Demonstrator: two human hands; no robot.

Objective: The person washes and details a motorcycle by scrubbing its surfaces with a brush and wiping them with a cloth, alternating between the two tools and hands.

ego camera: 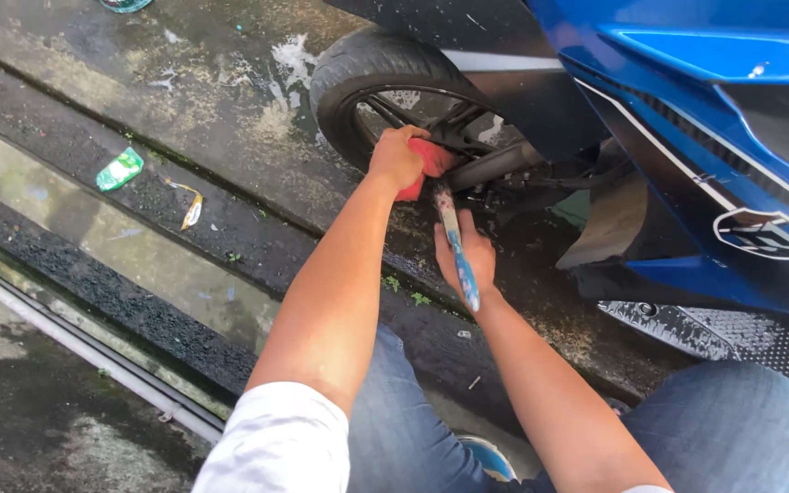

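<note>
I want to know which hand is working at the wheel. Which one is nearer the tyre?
Left. The left hand presses a red sponge at the wheel, right beside the tyre. The right hand holds a brush lower down, clear of it.

Person wore a white short sleeve (280,443) on the left arm, well back from the hands; forearms were bare. Blue denim jeans (732,424) covered both knees, below and behind the hands. A blue-rimmed shoe toe (489,456) showed between the knees. No gloves on the hands.
</note>
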